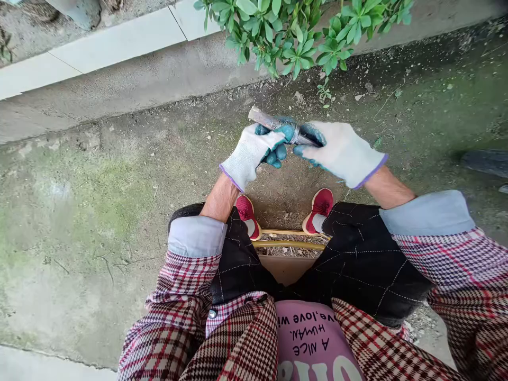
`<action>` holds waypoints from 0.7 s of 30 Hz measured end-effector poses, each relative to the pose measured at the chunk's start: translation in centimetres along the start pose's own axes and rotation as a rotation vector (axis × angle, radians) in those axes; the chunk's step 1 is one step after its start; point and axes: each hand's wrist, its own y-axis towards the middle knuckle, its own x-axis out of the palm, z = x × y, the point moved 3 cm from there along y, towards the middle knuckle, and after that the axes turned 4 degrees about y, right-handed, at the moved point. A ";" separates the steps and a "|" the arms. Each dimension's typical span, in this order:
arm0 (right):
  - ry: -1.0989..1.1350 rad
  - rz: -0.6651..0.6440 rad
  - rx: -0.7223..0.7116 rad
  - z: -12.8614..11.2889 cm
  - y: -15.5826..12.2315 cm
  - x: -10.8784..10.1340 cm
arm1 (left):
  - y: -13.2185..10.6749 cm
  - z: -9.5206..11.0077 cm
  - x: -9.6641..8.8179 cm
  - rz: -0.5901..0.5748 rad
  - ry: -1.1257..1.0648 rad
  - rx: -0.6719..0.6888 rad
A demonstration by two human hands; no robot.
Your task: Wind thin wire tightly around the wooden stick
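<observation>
Both my hands wear white knit gloves with blue-coated fingers. My left hand (254, 151) and my right hand (341, 151) meet in front of me over the ground. Between them they grip a short grey metal bar or blade-like tool (270, 121), whose free end sticks out up and to the left. My left fingers are curled round its middle; my right fingers are closed on its other end, which is hidden under the glove. I sit on a low wooden stool (289, 243), knees apart, red shoes (322, 203) on the dirt.
A leafy green shrub (297, 32) hangs over the ground just beyond my hands. A low concrete curb with a white top (119, 47) runs across the back. The ground is mossy concrete and bare dirt (79, 201). A dark object (486, 161) lies at the right edge.
</observation>
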 end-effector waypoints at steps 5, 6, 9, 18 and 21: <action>0.199 -0.091 0.129 -0.2 -1.1 0.1 | -0.2 0.3 -0.2 -0.017 0.045 0.015; 0.326 -0.178 0.189 -0.1 -1.4 0.2 | -0.4 0.4 -0.2 -0.055 0.067 0.032; 0.378 -0.259 0.219 0.2 -1.4 0.2 | -0.6 0.4 -0.1 -0.112 0.099 0.051; -0.007 -0.054 0.085 -0.4 -0.7 -0.3 | 0.4 -0.6 -0.1 -0.016 0.039 -0.025; 0.389 -0.258 0.242 0.2 -1.5 -0.2 | -0.3 -0.3 -0.1 -0.188 0.052 0.073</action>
